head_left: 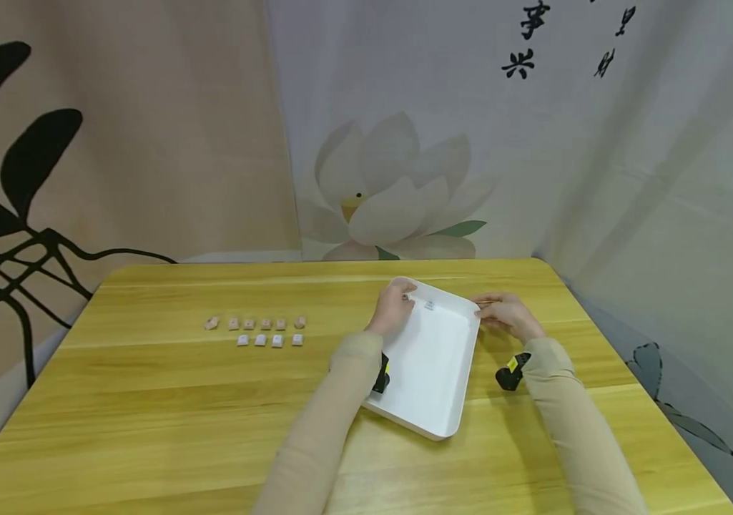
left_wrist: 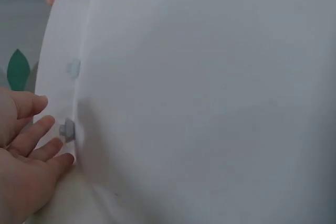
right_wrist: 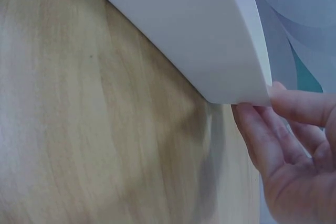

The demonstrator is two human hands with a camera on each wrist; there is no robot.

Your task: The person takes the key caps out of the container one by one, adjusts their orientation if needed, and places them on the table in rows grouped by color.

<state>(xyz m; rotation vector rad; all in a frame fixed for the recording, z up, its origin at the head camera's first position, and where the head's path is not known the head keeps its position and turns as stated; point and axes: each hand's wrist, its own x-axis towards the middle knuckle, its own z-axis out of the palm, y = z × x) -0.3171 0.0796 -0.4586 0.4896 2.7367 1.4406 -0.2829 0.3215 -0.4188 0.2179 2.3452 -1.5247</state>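
A white rectangular tray [head_left: 430, 372] lies askew on the table's right half. My right hand [head_left: 509, 315] grips its far right corner, the thumb at the rim and other fingers under the corner in the right wrist view. My left hand [head_left: 393, 309] reaches over the tray's far left end. Its spread, slightly bent fingers are beside a small keycap [left_wrist: 67, 129] against the inner far wall; whether they touch it I cannot tell. A second pale keycap [head_left: 429, 305] sits farther right along that wall.
Left of the tray, a row of several pinkish keycaps [head_left: 249, 324] lies behind a row of several white keycaps [head_left: 260, 340] on the wooden table [head_left: 147, 415]. A printed curtain [head_left: 212, 143] hangs behind the table's far edge.
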